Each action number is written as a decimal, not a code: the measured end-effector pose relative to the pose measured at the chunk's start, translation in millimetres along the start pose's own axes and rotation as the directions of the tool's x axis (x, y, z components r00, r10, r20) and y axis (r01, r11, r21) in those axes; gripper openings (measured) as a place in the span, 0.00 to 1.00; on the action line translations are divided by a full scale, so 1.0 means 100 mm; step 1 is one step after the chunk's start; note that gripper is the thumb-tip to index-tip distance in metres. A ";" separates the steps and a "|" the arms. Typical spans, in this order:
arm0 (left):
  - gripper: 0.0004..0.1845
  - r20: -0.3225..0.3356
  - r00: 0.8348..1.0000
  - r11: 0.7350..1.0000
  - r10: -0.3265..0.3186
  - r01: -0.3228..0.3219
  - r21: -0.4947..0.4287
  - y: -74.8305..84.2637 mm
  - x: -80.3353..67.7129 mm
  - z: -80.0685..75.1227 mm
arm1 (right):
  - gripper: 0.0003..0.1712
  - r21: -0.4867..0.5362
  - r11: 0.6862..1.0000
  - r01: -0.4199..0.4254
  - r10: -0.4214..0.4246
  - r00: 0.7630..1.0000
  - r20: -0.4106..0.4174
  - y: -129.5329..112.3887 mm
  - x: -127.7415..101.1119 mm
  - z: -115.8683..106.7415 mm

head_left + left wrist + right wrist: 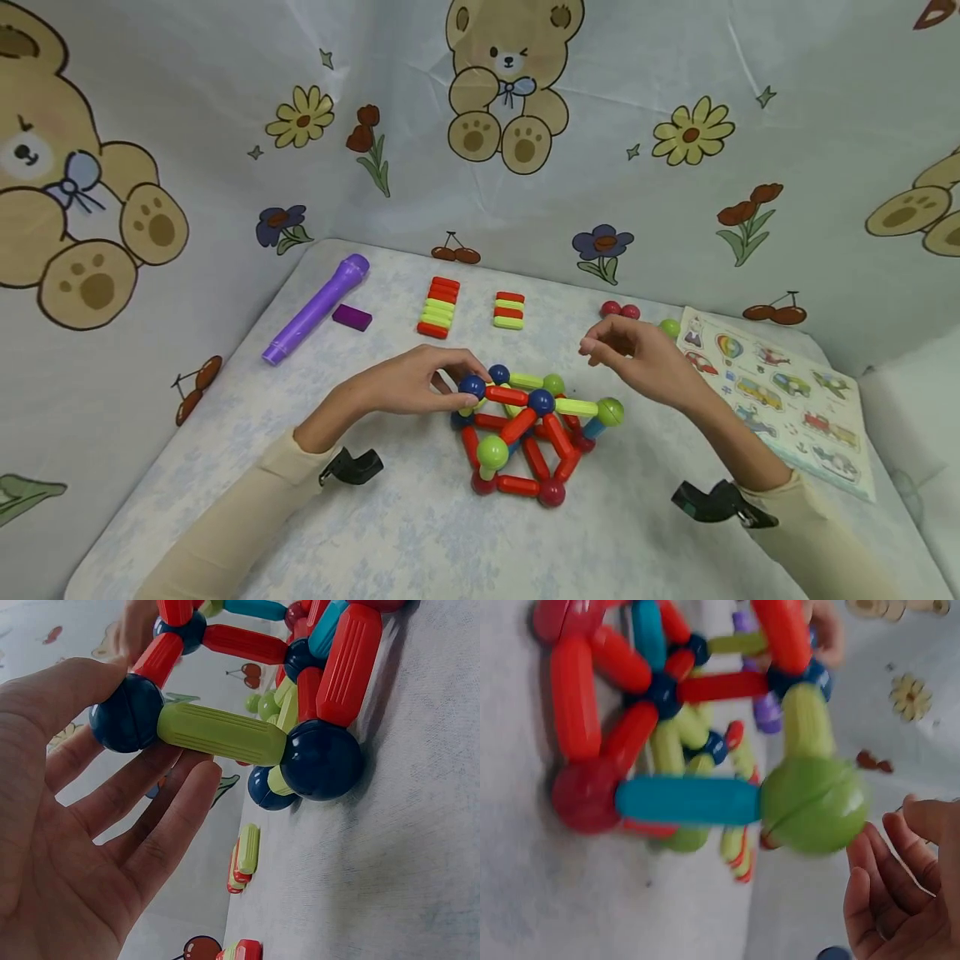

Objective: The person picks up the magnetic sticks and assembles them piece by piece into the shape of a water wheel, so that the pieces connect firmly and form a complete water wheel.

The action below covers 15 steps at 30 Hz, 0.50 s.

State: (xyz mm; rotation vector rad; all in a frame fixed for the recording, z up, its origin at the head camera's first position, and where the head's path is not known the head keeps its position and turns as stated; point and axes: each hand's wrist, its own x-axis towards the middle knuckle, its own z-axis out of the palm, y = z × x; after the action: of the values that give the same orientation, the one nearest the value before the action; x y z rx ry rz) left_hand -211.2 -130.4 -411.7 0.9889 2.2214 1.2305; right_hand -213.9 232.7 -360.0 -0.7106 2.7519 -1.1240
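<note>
Cloth [405,50] fills the back, three printed bears [517,133] in sight, and in front of it here's the table [420,525]. On its right lies one picture sheet [787,400]. Centre stage, one ball-and-rod structure [557,436] sits on the table: three green balls [492,452] on it, plus several blue and red ones, overlapping too much for a sure count. Two hands here: the left hand [408,383] pinches one blue ball [472,386] at the structure's upper left corner! The right hand [641,354], fingers loosely bent, grips nothing and hangs near the other side. Far left, one purple wand [315,311]; then one longer row of rods [438,308], packed too tight to count, and one shorter row of four [509,313], two red, two green. One purple block [352,317] lies beside the wand. And the little ones: two loose red balls [611,309], one loose green ball [670,327] showing past the right hand.
</note>
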 end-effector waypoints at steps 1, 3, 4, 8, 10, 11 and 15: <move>0.18 0.000 1.000 1.000 -0.002 0.002 -0.003 0.00 0.00 0.00 | 0.07 0.005 1.000 0.006 -0.006 1.000 0.018 0.08 0.08 0.00; 0.18 -0.002 1.000 1.000 -0.003 0.003 -0.006 -0.01 -0.01 0.00 | 0.07 -0.004 1.000 0.014 -0.014 0.999 0.050 0.27 0.24 0.02; 0.18 -0.002 1.000 1.000 -0.004 0.004 -0.009 -0.02 -0.01 0.01 | 0.08 -0.013 1.000 0.020 -0.020 0.998 0.066 0.36 0.31 0.05; 0.19 0.007 1.000 1.000 -0.010 0.011 -0.016 -0.04 -0.02 0.02 | 0.12 -0.028 0.998 0.060 -0.055 0.987 0.153 0.66 0.56 0.21; 0.18 0.013 1.000 1.000 -0.014 0.014 -0.019 -0.04 -0.03 0.03 | 0.15 -0.021 0.996 0.091 -0.086 0.976 0.199 0.73 0.68 0.30; 0.18 0.014 1.000 1.000 -0.014 0.014 -0.020 -0.04 -0.02 0.03 | 0.17 -0.017 0.994 0.111 -0.105 0.970 0.217 0.74 0.73 0.34; 0.18 0.002 1.000 1.000 -0.014 0.014 -0.014 -0.03 -0.02 0.00 | 0.23 0.004 0.982 0.189 -0.183 0.941 0.284 0.74 0.97 0.48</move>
State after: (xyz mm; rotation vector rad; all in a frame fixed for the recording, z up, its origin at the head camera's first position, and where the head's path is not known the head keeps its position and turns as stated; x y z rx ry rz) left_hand -211.0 -132.8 -414.5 0.9665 2.2115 1.2373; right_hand -317.3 204.4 -435.7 -1.0638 2.5014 -0.9354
